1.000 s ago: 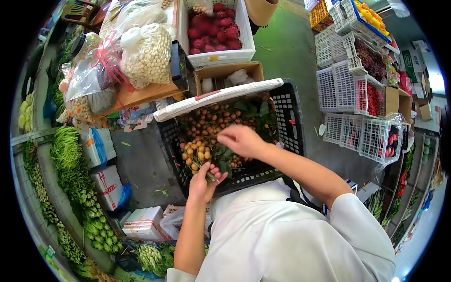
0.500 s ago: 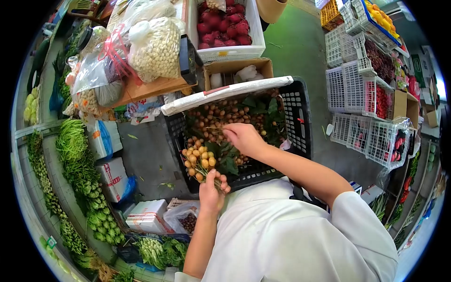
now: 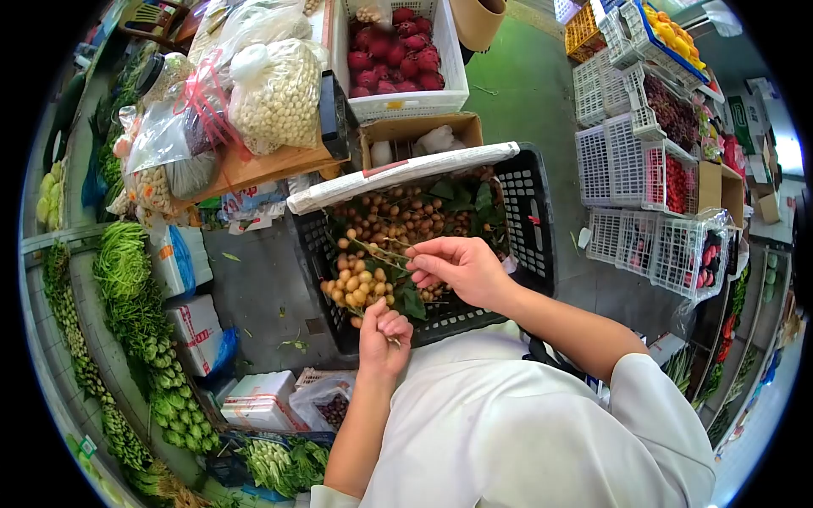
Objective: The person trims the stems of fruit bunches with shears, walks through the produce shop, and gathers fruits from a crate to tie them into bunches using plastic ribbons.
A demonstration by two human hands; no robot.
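My left hand (image 3: pixel 385 339) is closed around the stems of a bunch of yellow-brown longans (image 3: pixel 356 284), whose fruit fans out above the fist. My right hand (image 3: pixel 464 269) pinches a thin longan sprig (image 3: pixel 379 251) between thumb and fingers; the twig points left, with a fruit or two near its far end. Both hands are over the near part of a black plastic crate (image 3: pixel 529 220). Inside it lie more brown longans (image 3: pixel 398 213) on stems with dark green leaves (image 3: pixel 483 203). Part of the crate's contents is hidden by my hands.
A white foam board (image 3: pixel 406 173) lies across the crate's far side. Beyond are a cardboard box (image 3: pixel 470 131) and a white bin (image 3: pixel 461 80) of dark red fruit. Bagged goods (image 3: pixel 275 97) crowd a wooden table at left; stacked white crates (image 3: pixel 605 161) stand right, leafy greens (image 3: pixel 127 271) far left.
My right hand has moved slightly right and down, lifting the sprig clear of the pile. The left hand's bunch has tipped left, and the view has shifted a little.
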